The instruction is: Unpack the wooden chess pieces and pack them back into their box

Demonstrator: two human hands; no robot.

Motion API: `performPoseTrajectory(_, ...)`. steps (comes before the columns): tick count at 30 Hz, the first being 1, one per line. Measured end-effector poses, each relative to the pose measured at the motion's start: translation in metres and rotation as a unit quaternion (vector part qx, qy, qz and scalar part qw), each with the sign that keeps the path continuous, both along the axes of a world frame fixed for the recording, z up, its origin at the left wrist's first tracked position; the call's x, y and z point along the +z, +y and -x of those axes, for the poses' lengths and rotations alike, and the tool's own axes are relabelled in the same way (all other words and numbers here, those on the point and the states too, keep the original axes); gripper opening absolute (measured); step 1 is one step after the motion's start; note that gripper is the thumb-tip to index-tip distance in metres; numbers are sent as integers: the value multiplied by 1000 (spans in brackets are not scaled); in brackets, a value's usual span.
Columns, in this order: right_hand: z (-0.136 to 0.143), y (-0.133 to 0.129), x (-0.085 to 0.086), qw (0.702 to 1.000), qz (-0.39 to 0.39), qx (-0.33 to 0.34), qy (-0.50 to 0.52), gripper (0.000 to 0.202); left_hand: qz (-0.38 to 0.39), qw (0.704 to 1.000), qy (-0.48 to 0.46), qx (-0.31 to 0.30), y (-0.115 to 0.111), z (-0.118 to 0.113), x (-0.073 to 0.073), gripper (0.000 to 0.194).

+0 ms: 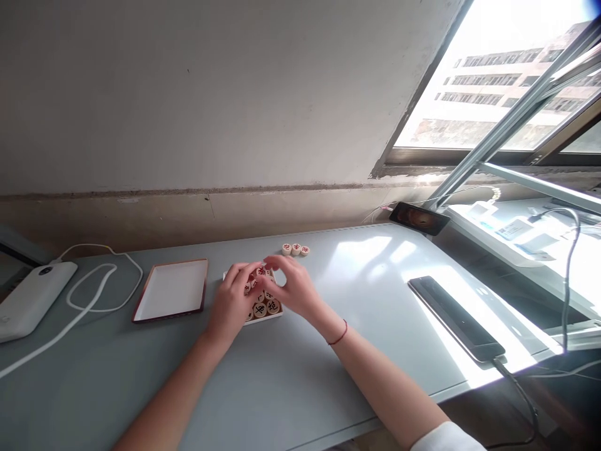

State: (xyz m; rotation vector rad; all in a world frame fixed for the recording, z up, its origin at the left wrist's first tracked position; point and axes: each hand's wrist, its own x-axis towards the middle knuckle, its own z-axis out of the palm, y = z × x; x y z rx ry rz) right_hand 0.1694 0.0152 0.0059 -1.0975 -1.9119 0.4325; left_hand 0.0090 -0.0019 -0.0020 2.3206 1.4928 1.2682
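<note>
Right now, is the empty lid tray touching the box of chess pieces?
Apart. The head view shows a strip of bare grey table between the empty lid tray and the box of chess pieces, beside the left hand.

Game discs pale wood, smooth; table matt grey; phone glossy black glass; charger white plastic.

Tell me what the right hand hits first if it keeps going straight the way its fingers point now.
The right hand points left across the box of round game pieces, so it would most likely meet the left hand first; their fingertips already look nearly touching. Beyond that lies the empty lid. Depth is hard to judge.
</note>
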Motion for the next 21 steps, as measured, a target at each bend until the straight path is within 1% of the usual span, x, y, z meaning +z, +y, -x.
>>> performPoseTrajectory(3,12,-9,2,998,47,31,28,17,-17,999,29,-12,-1,-1,-1,23)
performPoseTrajectory(5,6,-4,0,998,51,20,44,19,-23,999,32,-7,-1,-2,-2,25)
performPoseTrajectory(6,0,2,-1,998,45,0,51,21,-21,999,30,-3,-1,-2,-2,29)
performPoseTrajectory(7,-9,9,-3,997,37,-32,58,23,-15,1000,25,2,0,-2,-3,34)
performPoseTrajectory(9,-31,24,-9,989,33,-126,68,29,7,1000,12,8,0,-2,-4,41)
performPoseTrajectory(11,-54,38,-16,973,62,-218,51,37,31,999,4,8,0,-1,-5,42)
performPoseTrajectory(12,-63,44,-21,964,87,-249,42,38,38,999,3,6,0,-1,-6,42)
performPoseTrajectory(13,-71,48,-25,958,103,-267,28,35,43,999,4,5,1,-1,-6,41)
performPoseTrajectory(15,-79,54,-34,956,120,-267,-5,25,50,999,7,5,1,0,-7,41)
performPoseTrajectory(17,-81,55,-40,961,119,-245,-37,18,54,998,9,5,1,0,-7,40)
performPoseTrajectory(19,-79,55,-44,964,116,-230,-61,15,54,999,8,5,1,0,-6,39)
performPoseTrajectory(21,-77,55,-47,964,109,-230,-78,14,53,999,6,4,1,0,-6,38)
